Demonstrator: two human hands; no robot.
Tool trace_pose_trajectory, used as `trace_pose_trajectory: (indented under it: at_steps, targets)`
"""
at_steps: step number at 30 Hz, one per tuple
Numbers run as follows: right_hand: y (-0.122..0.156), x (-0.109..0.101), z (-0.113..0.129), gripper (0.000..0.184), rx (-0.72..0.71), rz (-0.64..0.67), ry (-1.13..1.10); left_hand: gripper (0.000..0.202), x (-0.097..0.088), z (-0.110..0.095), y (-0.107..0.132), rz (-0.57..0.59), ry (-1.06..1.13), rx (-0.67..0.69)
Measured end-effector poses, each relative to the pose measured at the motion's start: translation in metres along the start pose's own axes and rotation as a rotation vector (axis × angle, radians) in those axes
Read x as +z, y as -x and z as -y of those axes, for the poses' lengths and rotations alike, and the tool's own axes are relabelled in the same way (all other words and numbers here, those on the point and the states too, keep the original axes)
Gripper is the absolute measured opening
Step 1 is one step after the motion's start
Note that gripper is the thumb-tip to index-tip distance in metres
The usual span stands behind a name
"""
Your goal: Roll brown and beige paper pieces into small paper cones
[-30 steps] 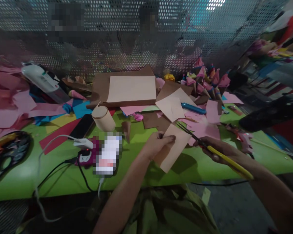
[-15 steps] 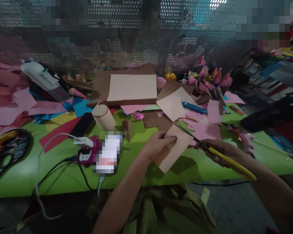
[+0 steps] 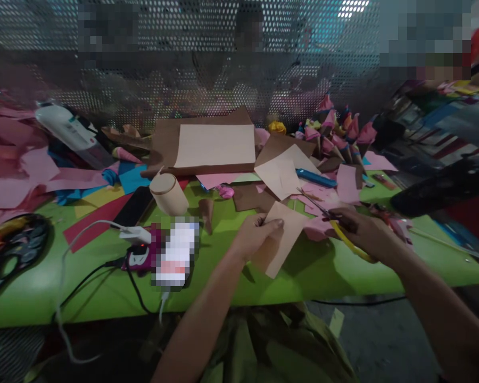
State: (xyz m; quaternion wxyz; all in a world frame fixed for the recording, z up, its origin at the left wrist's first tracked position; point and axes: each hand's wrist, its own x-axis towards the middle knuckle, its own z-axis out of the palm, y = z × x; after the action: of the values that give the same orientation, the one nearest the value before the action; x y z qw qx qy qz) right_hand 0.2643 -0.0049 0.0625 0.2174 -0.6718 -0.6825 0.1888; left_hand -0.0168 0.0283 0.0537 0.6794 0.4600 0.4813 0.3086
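Note:
My left hand pinches a piece of tan paper, its thumb lying on top and the other fingers mostly out of sight. The paper is tilted above the green table. To the right of it, my right hand grips yellow-handled scissors. Their dark blades point up and to the left, past the paper's upper right edge and apart from it. Beyond the blades lie another tan sheet and a blue box cutter. Pink paper scraps sit under and beside the scissors.
A roll of tan tape, a brown paper cone and a lit phone on a cable stand left of my hands. Pink paper cones cluster at the back right. A pink glue gun lies at the right. Perforated metal rises behind.
My right hand has drawn the scissors away from the paper's edge and turned them, blades now angled further up. My left hand keeps the paper at nearly the same place.

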Motion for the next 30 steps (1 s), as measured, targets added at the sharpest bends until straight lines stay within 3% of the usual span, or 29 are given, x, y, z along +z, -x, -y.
trace_pose_trajectory:
  at_steps: [6,9,13,16,19,24,30]
  targets:
    - [-0.025,0.004,-0.016,0.048,-0.026,0.031,0.329,0.037,0.000,-0.003,0.001,-0.069,0.049,0.000]
    - [-0.024,-0.004,-0.008,0.042,-0.060,0.006,0.373,0.034,0.001,-0.003,0.000,-0.050,0.095,0.070]
    - [-0.016,-0.010,0.031,0.025,-0.198,-0.180,0.103,0.030,0.003,-0.003,-0.002,-0.055,0.075,0.104]
    - [-0.011,0.002,0.066,0.014,-0.296,-0.176,-0.179,0.034,0.005,0.000,-0.004,-0.102,-0.007,0.110]
    - [-0.014,0.021,0.089,0.018,-0.351,-0.126,-0.235,0.030,0.006,0.005,-0.007,-0.100,-0.017,0.158]
    - [-0.025,0.044,0.098,0.029,-0.349,-0.115,-0.197,0.020,0.006,0.012,-0.010,-0.204,-0.202,0.167]
    - [-0.031,0.051,0.091,0.032,-0.299,-0.049,-0.315,0.026,0.007,0.009,-0.006,-0.259,-0.376,0.172]
